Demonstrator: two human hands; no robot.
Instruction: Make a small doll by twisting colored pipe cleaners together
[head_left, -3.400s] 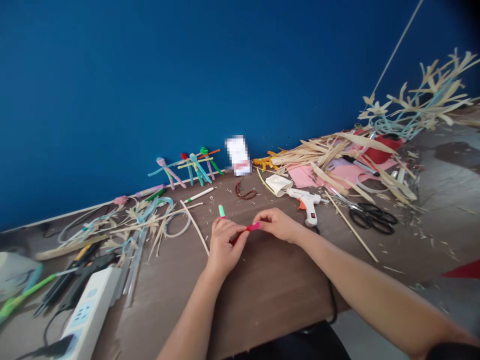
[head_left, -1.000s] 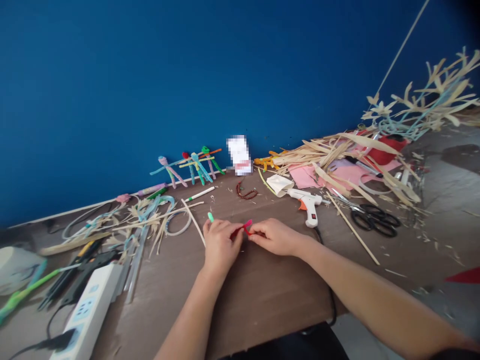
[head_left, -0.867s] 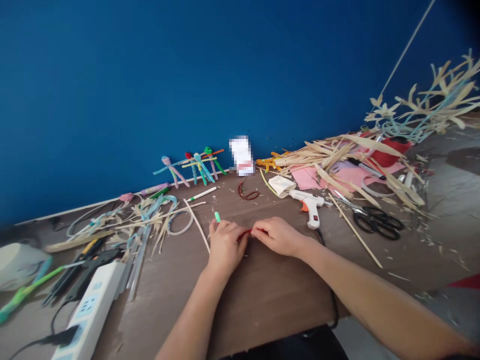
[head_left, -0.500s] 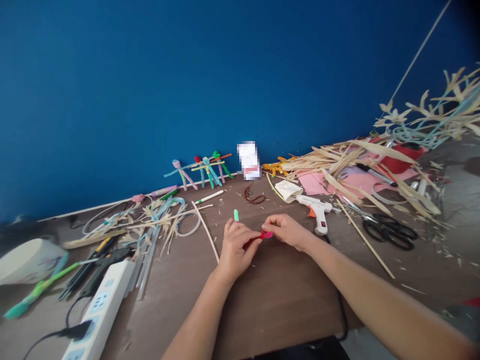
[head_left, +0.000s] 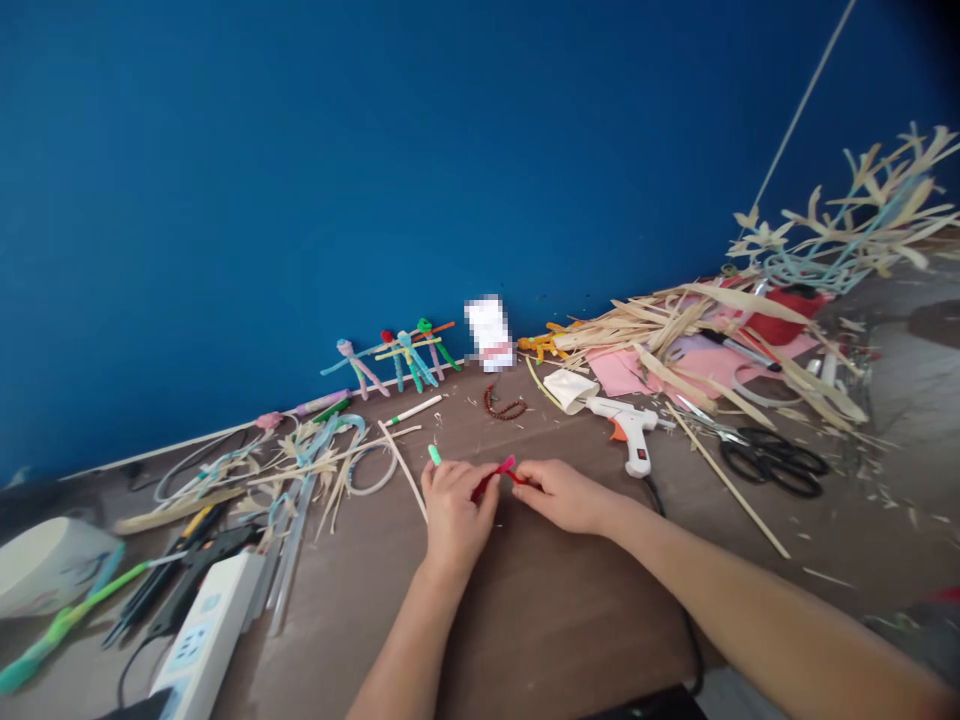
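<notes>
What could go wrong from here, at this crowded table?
The white glue gun lies close to the right hand, so a slip might touch its tip if it is hot. Its black cord passes by the right forearm and could snag. The red chenille stem might also slip from the left hand.

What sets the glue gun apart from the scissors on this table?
The hot glue gun is white with an orange trigger, while the scissors have black loop handles and metal blades. The glue gun trails a black cord; the scissors have none. Both lie on the brown tabletop.
</notes>
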